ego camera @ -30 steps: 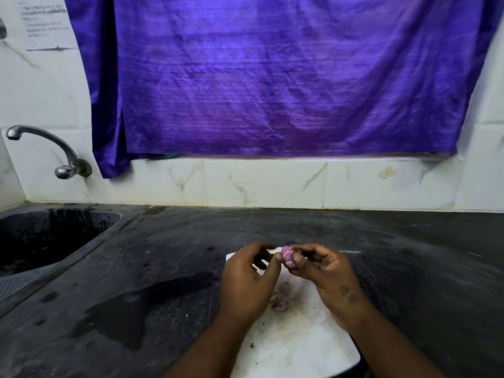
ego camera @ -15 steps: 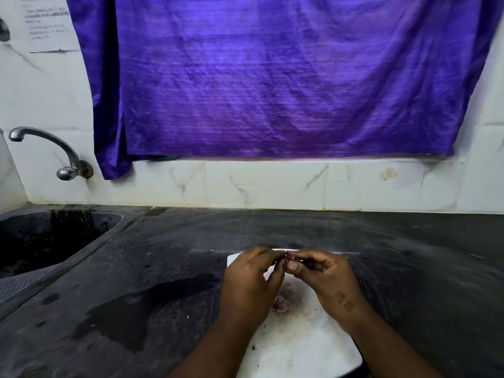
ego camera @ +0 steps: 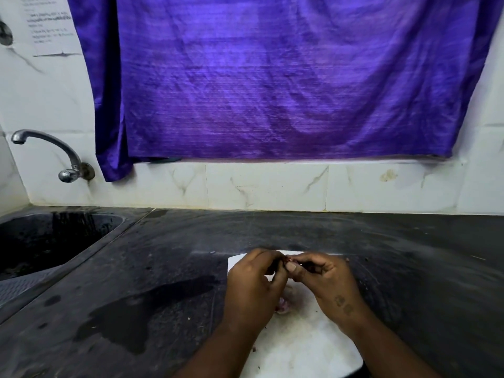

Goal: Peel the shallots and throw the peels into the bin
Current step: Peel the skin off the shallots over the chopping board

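Observation:
My left hand [ego camera: 253, 285] and my right hand [ego camera: 321, 279] meet above the far end of a white cutting board [ego camera: 302, 347]. Between their fingertips they pinch a small shallot [ego camera: 288, 259], of which only a reddish sliver shows. The rest of it is hidden by the fingers. On the board below the hands lies a small pile of pinkish peels [ego camera: 283, 304], partly covered by my left hand. No bin is in view.
The board lies on a dark stone counter [ego camera: 409, 268] with a wet patch [ego camera: 141, 315] to its left. A sink [ego camera: 46, 241] with a metal tap [ego camera: 54, 151] is at the far left. A purple cloth [ego camera: 272, 77] hangs on the tiled wall behind.
The pink shallot was plainly visible between the fingertips a second ago; the fingers have since closed over it and it is almost hidden. Both hands stayed above the board.

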